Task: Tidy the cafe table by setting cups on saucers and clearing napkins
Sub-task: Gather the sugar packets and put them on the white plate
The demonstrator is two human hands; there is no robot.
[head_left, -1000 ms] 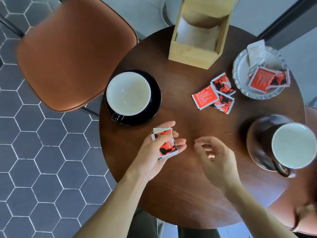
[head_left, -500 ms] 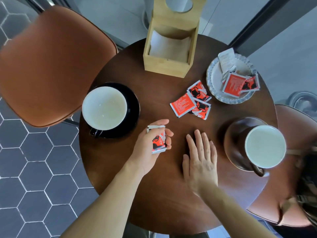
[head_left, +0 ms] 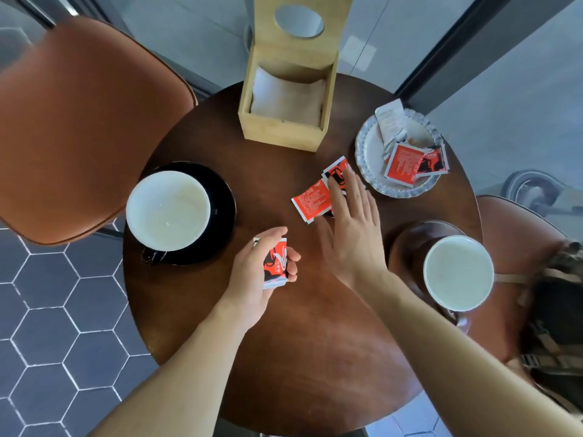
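Left hand [head_left: 255,275]: my grip is closed around a small stack of red packets [head_left: 275,265], thumb on top, fingers curled underneath, held just above the counter [head_left: 315,357]. Right hand [head_left: 353,238]: fingers spread and flat, palm down, fingertips lying over the loose packets [head_left: 312,200] at mid-counter; it pinches nothing. Loose packets: red, black and white, overlapping one another, partly hidden by my fingers, so I cannot tell their count. Left cup [head_left: 168,210]: white inside, empty, standing on a black saucer [head_left: 225,212] near the counter's left edge. Right cup [head_left: 458,272]: white inside, standing on a brown saucer [head_left: 410,244] at the right edge, just beside my right wrist. Glass dish [head_left: 366,152]: far right, holding a few more packets, red and white. Napkin box [head_left: 293,89]: wooden, upright at the far edge, pale napkins [head_left: 285,97] inside. Chair [head_left: 79,127]: brown seat, left of the counter, over a grey hexagon-tiled floor [head_left: 47,326]. Second brown seat [head_left: 517,225]: right, mostly hidden.
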